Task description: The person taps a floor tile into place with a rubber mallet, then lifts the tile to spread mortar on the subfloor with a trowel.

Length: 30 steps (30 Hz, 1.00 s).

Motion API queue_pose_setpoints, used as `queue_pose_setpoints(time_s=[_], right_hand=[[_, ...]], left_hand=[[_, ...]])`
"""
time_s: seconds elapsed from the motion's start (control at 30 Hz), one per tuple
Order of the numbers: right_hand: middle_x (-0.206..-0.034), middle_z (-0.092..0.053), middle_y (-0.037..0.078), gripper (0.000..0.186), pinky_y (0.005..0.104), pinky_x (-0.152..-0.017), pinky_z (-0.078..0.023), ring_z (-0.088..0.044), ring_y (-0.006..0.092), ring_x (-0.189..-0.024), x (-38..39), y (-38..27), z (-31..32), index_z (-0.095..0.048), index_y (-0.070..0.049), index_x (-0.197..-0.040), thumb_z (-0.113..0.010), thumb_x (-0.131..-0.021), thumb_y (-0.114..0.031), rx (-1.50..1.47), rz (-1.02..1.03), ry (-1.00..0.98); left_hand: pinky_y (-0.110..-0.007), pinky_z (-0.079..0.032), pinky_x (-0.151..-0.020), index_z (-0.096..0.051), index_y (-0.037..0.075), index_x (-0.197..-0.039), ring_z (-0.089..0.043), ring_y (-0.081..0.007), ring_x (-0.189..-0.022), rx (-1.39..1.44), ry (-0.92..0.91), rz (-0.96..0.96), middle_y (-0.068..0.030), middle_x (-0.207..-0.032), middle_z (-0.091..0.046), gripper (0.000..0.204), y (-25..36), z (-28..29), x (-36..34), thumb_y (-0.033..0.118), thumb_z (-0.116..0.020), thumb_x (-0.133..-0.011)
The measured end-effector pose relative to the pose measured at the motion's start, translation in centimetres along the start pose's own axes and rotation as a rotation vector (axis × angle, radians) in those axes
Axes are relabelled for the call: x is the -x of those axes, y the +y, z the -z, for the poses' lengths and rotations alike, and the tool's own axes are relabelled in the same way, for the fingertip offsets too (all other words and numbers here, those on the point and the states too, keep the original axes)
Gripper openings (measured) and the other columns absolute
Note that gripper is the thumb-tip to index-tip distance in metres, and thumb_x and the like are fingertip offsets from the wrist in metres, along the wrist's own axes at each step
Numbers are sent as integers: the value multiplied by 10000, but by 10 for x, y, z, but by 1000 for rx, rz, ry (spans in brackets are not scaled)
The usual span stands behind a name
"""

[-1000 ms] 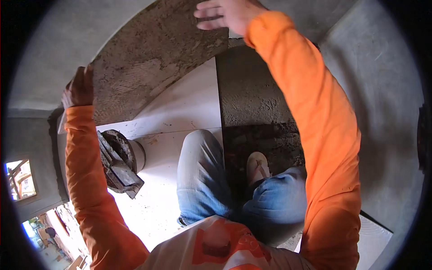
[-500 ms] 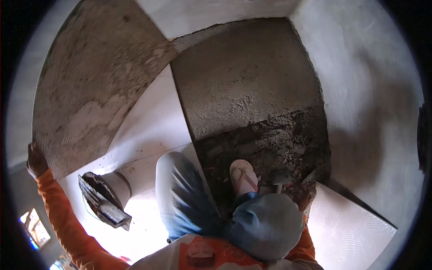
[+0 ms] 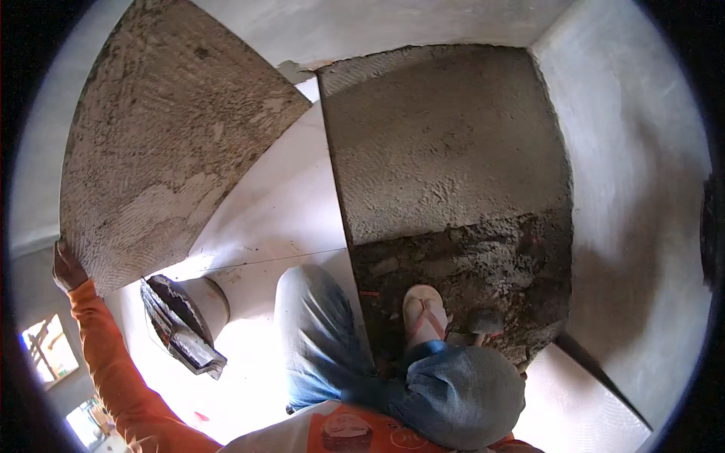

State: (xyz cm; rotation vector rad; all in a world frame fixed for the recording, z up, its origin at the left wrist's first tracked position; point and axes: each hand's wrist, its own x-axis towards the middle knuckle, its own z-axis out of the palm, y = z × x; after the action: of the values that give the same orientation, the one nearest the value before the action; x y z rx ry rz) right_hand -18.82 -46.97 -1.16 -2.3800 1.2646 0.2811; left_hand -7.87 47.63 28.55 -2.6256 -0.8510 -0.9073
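My left hand (image 3: pixel 69 268) is closed round the lower left edge of a large tile (image 3: pixel 174 143), which stands tilted at the left. Its back faces me, coated with brown, ridged mortar. The tile's lower edge is close to pale laid tiles (image 3: pixel 279 189). My right hand is hidden behind my bent right knee, and only a bit of orange sleeve shows at the bottom edge. A dark-headed mallet (image 3: pixel 485 321) is beside that knee, over the rough bed; whether a hand holds it cannot be seen.
A bucket (image 3: pixel 215 302) with a mortar-caked trowel (image 3: pixel 189 343) across it stands at the left. Ahead lies a smoothed mortar bed (image 3: pixel 445 136), with rough, dark rubble (image 3: pixel 468 257) nearer my sandalled foot (image 3: pixel 424 313). Another tile (image 3: pixel 581 400) leans by the right wall (image 3: pixel 627 189).
The view has shifted, so most of the scene sits farther right and lower. My left hand keeps its grip on the tile. Less of my right sleeve shows.
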Motion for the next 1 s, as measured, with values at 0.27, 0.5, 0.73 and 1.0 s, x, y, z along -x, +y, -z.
queue_pose_setpoints(time_s=[0.27,0.5,0.73,1.0], right_hand=[[-1001,-619,217,385,456,-763,-491,-617,401,-891,-46,-339,-39,-552,11,-1169,-603,-929,-286,-164,1170,-364],[-1083,-637,224,435,508,-874,-468,-591,409,-1041,-32,-582,-133,-571,-36,-1120,-577,-910,-417,356,1339,-425],[-1096,-642,202,433,492,-885,-481,-604,397,-1020,-50,-611,-158,-599,-75,-1133,-583,-894,-436,312,1315,-362],[-1105,-643,165,389,465,-874,-496,-606,392,-997,-141,-574,-83,-622,-143,-1165,-591,-898,-425,438,1015,-77]], left_hand=[[-429,-481,-760,-677,-14,-1050,-645,-354,-832,-27,-46,37,-236,-934,-687,651,13,8,-4,553,-368,-970],[-431,-482,-820,-627,-78,-1120,-639,-361,-920,15,3,-45,-259,-1008,-675,679,9,11,3,531,-361,-978],[-421,-477,-856,-609,-69,-1180,-630,-348,-973,92,11,67,-247,-1074,-664,687,-11,9,3,532,-340,-986],[-395,-430,-962,-576,-86,-1224,-586,-328,-1097,104,-56,11,-240,-1185,-627,674,-59,4,-9,504,-341,-999]])
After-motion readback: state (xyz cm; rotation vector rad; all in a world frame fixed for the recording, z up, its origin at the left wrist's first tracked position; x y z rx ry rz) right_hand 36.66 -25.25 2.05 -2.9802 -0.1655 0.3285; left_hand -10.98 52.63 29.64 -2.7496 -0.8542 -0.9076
